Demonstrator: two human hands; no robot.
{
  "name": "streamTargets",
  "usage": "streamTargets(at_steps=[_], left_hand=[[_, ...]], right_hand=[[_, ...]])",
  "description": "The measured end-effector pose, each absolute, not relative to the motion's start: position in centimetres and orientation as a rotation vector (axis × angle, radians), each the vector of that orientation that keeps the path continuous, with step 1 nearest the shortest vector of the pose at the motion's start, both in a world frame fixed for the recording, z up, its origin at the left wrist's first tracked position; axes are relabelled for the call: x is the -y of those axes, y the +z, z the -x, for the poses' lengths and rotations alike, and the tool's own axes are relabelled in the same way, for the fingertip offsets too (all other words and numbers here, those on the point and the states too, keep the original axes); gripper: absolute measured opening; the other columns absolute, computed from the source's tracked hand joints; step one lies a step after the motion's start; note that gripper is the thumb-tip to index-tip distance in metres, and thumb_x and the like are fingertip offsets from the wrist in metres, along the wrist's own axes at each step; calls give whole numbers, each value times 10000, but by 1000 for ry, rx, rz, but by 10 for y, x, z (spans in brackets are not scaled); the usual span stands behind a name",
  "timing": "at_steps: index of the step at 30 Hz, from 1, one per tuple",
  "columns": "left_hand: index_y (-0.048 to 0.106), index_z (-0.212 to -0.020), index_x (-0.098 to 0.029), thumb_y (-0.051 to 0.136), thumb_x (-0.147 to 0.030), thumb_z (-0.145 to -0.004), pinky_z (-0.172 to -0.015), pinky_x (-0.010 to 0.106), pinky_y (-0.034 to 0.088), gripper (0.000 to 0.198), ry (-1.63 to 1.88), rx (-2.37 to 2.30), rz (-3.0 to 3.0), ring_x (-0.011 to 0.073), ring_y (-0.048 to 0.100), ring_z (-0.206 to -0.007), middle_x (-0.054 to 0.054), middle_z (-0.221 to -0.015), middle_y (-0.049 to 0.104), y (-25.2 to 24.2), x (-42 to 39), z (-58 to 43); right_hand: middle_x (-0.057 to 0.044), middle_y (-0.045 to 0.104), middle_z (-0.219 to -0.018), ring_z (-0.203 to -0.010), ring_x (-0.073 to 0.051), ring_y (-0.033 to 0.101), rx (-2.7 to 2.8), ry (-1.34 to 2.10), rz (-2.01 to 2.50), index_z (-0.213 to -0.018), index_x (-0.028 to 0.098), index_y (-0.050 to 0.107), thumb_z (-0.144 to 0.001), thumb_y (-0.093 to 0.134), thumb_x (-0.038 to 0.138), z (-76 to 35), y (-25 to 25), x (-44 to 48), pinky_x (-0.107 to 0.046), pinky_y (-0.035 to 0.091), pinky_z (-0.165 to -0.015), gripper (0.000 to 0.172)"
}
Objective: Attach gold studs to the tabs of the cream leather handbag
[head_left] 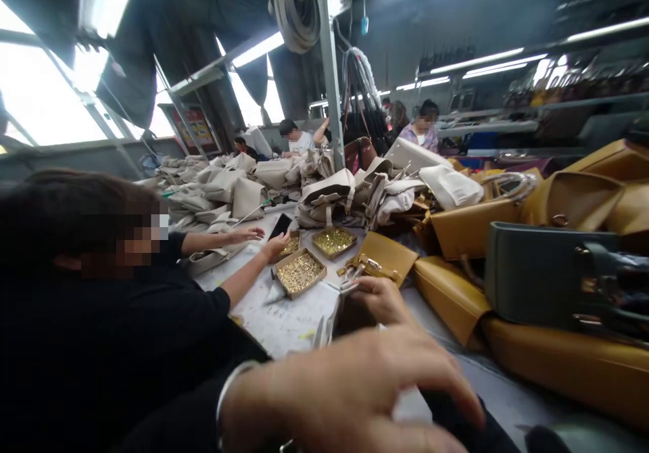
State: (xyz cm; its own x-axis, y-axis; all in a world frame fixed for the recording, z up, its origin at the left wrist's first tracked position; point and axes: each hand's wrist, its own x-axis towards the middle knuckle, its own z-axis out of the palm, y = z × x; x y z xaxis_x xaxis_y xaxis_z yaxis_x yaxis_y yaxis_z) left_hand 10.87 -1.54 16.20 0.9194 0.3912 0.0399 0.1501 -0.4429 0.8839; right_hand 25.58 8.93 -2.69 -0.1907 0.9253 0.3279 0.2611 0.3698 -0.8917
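My left hand [349, 385], with a silver bracelet at the wrist, reaches across the foreground. It is slightly blurred, its fingers are apart, and I see nothing held in them. Beyond it, my right hand [382, 297] grips the top edge of a pale bag [324, 331] with a dark inside. My left hand and arm hide much of this bag. Just past my right hand lies a mustard-yellow bag flap [390, 253] with gold-coloured fittings. Shallow cardboard boxes of small gold-coloured metal pieces, such as the nearest box [300, 274], stand on the worktable [258, 314].
On the left, a co-worker in black [116, 345] holds a dark phone [279, 227]. Pale bags [238, 186] are heaped across the back. Mustard bags [568, 358] and a dark green bag [537, 274] crowd the right. A metal post [330, 67] rises behind the boxes.
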Motion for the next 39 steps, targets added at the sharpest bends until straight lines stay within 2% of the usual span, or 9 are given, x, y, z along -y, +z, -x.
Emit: streamTargets(at_steps=[3, 6, 8, 11, 14, 19, 27, 35, 39], left_hand=[[730, -1230, -336, 475, -250, -1003, -1157, 318, 404, 352, 285, -352, -2097, 218, 600, -1304, 7, -1331, 695, 127, 26, -118], [671, -1316, -283, 720, -249, -818, -1232, 460, 313, 502, 547, -855, -2134, 311, 434, -1444, 70, -1524, 532, 96, -2, -92], [591, -1400, -279, 697, -232, -791, -1235, 518, 286, 620, 583, -1108, -2055, 323, 336, -1499, 78, -1587, 450, 86, -30, -64], [468, -1499, -253, 709, -268, -747, -1135, 451, 441, 789, 233, -1167, -1863, 316, 457, -1419, 102, -1567, 471, 79, -64, -29], [413, -1529, -225, 750, -286, -713, -1111, 394, 451, 885, 30, -1095, -1870, 289, 561, -1304, 107, -1485, 554, 73, -81, -24], [643, -1135, -186, 589, -188, -752, -1008, 378, 493, 387, 361, -1239, -2036, 265, 624, -1114, 78, -1163, 691, 37, -92, -61], [688, -1151, -215, 636, -323, -870, -973, 339, 517, 306, 887, -863, -1814, 265, 670, -1073, 76, -1129, 736, -44, -105, -75], [768, -1092, -257, 577, -204, -917, -964, 284, 511, 263, 991, -961, -1799, 219, 678, -1062, 45, -1110, 753, -21, -95, -71], [730, -1145, -267, 504, -215, -957, -926, 296, 509, 299, 1057, -1207, -1844, 222, 678, -1067, 63, -1168, 733, -23, -95, -74]], right_hand=[[-22, 809, -870, -874, -253, 732, 1630, 954, 1027, -930, 257, 831, -792, 754, 363, -257, -28, -96, -362, 570, -836, 190], [-44, 802, -838, -840, -254, 733, 1559, 1049, 976, -912, 233, 833, -792, 759, 444, -265, -36, -101, -359, 572, -806, 253], [-59, 799, -844, -830, -250, 735, 1503, 1117, 940, -915, 211, 832, -795, 757, 484, -271, -44, -104, -357, 566, -812, 308], [-68, 795, -836, -806, -243, 732, 1445, 1194, 902, -907, 193, 833, -761, 795, 510, -274, -51, -106, -349, 556, -799, 351], [-58, 791, -810, -768, -227, 716, 1387, 1262, 871, -876, 202, 839, -715, 849, 484, -269, -52, -109, -323, 541, -758, 326], [-27, 782, -752, -699, -190, 678, 1307, 1312, 840, -807, 221, 842, -653, 912, 417, -267, -56, -113, -287, 503, -720, 259], [-2, 783, -745, -691, -178, 684, 1294, 1459, 902, -727, 258, 836, -527, 984, 347, -284, -62, -111, -277, 505, -731, 264], [-24, 768, -784, -711, -186, 661, 1387, 1336, 1081, -786, 196, 792, -565, 968, 403, -266, -40, -111, -270, 501, -692, 351], [-42, 762, -891, -827, -223, 671, 1633, 1275, 1110, -959, 189, 786, -737, 849, 505, -271, -29, -115, -298, 512, -759, 391]])
